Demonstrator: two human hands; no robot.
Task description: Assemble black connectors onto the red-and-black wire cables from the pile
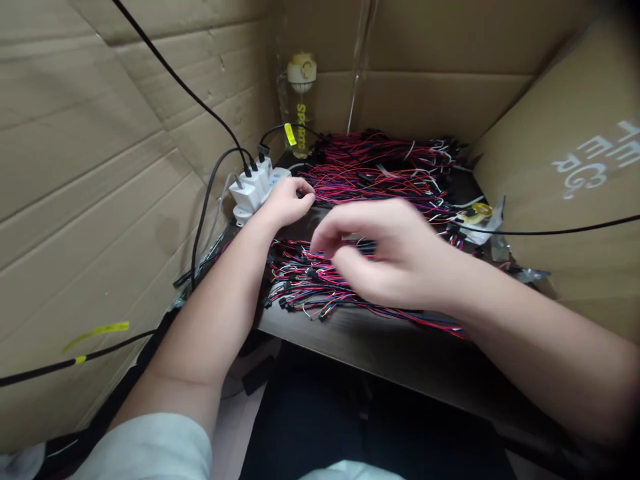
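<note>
My left hand (293,200) is beside the white plug adapters, at the left end of the far wire bundles (370,180). Its thumb and forefinger curl together in a pinch; whatever is between them, if anything, is hidden. My right hand (385,253), slightly blurred, hovers over the nearer wire bundle (310,280). Its fingers are bent, with a gap between thumb and forefinger and nothing visible in them. The wires are thin, red, black, blue and white, with small black connectors at their ends.
White plug adapters (253,187) with black cables stand at the left. A clear bottle (302,73) with a pale yellow cap is in the back corner. Cardboard walls (425,40) surround the dark table (320,337). Crumpled clear plastic (493,223) lies at the right, where a black cable crosses.
</note>
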